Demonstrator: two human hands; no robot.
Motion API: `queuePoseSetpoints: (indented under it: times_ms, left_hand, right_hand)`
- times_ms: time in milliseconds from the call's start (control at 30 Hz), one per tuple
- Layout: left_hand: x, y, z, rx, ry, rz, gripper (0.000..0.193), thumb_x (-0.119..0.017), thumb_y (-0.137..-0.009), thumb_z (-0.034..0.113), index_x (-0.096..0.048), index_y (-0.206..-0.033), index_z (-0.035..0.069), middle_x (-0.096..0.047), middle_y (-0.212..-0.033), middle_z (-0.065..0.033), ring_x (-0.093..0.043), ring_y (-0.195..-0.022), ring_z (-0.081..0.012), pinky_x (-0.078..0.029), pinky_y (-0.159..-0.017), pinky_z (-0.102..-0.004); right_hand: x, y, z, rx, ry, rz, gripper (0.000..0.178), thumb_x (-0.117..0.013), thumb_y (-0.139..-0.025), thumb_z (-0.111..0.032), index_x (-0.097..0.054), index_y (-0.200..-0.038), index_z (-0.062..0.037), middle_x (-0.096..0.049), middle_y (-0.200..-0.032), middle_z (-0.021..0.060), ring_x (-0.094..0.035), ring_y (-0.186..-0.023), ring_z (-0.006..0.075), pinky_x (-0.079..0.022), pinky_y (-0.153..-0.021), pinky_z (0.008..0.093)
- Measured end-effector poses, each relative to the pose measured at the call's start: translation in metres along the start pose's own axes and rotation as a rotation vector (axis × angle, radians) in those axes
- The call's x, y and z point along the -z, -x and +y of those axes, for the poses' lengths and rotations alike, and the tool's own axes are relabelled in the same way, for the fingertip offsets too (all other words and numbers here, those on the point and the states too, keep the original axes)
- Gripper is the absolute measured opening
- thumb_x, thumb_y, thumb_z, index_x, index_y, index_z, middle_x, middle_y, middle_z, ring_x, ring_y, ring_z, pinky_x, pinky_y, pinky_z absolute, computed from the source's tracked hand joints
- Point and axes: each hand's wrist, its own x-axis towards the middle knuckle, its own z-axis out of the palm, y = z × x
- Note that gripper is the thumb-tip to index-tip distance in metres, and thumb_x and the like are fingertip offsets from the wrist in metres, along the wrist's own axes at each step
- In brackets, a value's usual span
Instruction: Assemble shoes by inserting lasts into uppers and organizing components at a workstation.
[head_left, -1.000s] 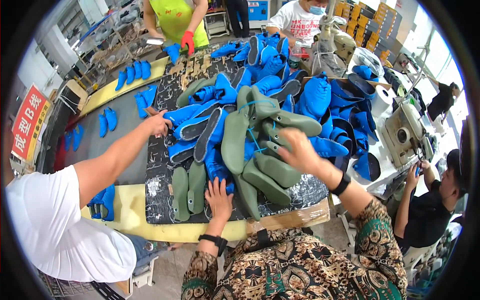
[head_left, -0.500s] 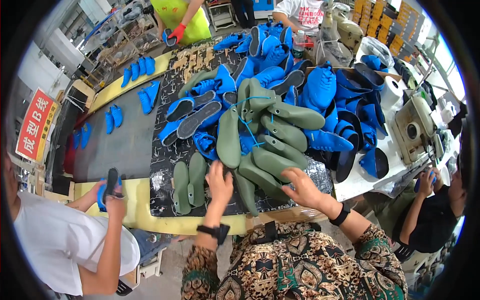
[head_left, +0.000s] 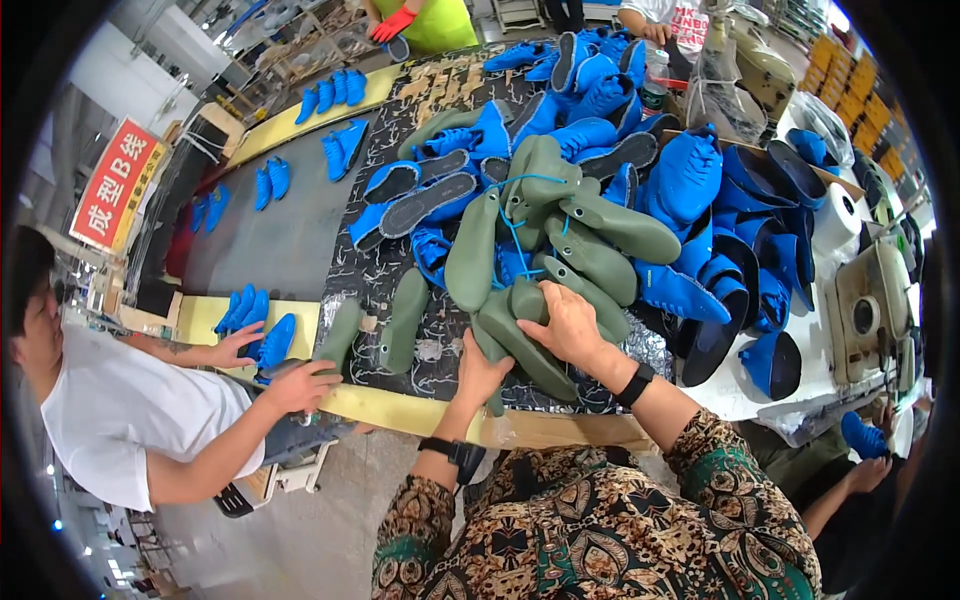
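Green shoe lasts (head_left: 470,258), several tied with blue cord (head_left: 522,240), lie heaped on the black-covered table before me. At the heap's near edge, my left hand (head_left: 482,370) wraps round a shoe last (head_left: 488,343) pointing toward me, thumb on its right side. My right hand (head_left: 572,325) curls over the upper end of the neighbouring last (head_left: 535,358); some of its fingertips are hidden. Another single last (head_left: 405,322) lies left of my left hand. Blue shoe uppers (head_left: 600,97) are piled just beyond the lasts.
At left, a co-worker in a white shirt has one hand (head_left: 303,385) on a green last (head_left: 341,335), the other by blue shoes (head_left: 275,342). Paired shoes stand on a grey surface (head_left: 270,225). A sewing machine (head_left: 868,315) and white roll (head_left: 838,215) stand right.
My hands have come down onto the lasts and closed. The co-worker at left now touches one last of the former pair, shifted left. The view has shifted, too.
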Motion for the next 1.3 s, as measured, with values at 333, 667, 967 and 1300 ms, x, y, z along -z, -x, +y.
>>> queuePoseSetpoints:
  times_ms: [333,667,967,1300]
  left_hand:
    - [0.011,-0.006,-0.003,0.162,0.362,-0.280,0.067,-0.072,-0.056,0.004,-0.036,-0.113,-0.004,-0.052,-0.102,-0.0136,-0.053,-0.093,-0.0237,-0.044,-0.082,-0.0318]
    - [0.134,0.038,0.059,-0.043,0.357,-0.517,0.081,-0.072,-0.055,0.018,-0.034,-0.123,-0.006,-0.049,-0.111,-0.0147,-0.049,-0.102,-0.0222,-0.038,-0.088,-0.0310]
    - [0.125,0.048,0.119,-0.780,-0.724,-0.282,0.071,-0.063,-0.053,0.012,-0.039,-0.117,-0.007,-0.049,-0.092,-0.0157,-0.052,-0.083,-0.0292,-0.042,-0.074,-0.0380]
    - [0.034,0.042,0.014,-1.020,-0.703,-0.306,0.046,-0.055,-0.067,0.008,-0.048,-0.112,0.001,-0.049,-0.091,-0.0137,-0.048,-0.080,-0.0264,-0.037,-0.070,-0.0355]
  right_hand:
    - [0.004,0.038,0.024,-0.014,-0.032,0.139,0.050,-0.066,-0.073,-0.026,-0.045,-0.109,0.0013,-0.055,-0.099,0.0222,-0.052,-0.096,0.0386,-0.043,-0.083,0.0407]
    - [0.062,0.103,-0.045,-0.076,-0.199,0.208,0.039,-0.062,-0.074,-0.008,-0.046,-0.108,0.0026,-0.051,-0.104,0.0206,-0.052,-0.094,0.0357,-0.043,-0.081,0.0379]
    - [0.060,0.069,-0.073,0.040,-0.350,0.304,0.034,-0.062,-0.071,-0.002,-0.050,-0.102,0.0010,-0.054,-0.099,0.0184,-0.054,-0.091,0.0339,-0.044,-0.079,0.0377]
    - [0.028,0.070,-0.050,-0.016,-0.172,0.176,0.024,-0.059,-0.072,-0.008,-0.054,-0.095,-0.0006,-0.055,-0.095,0.0177,-0.052,-0.090,0.0364,-0.043,-0.077,0.0411]
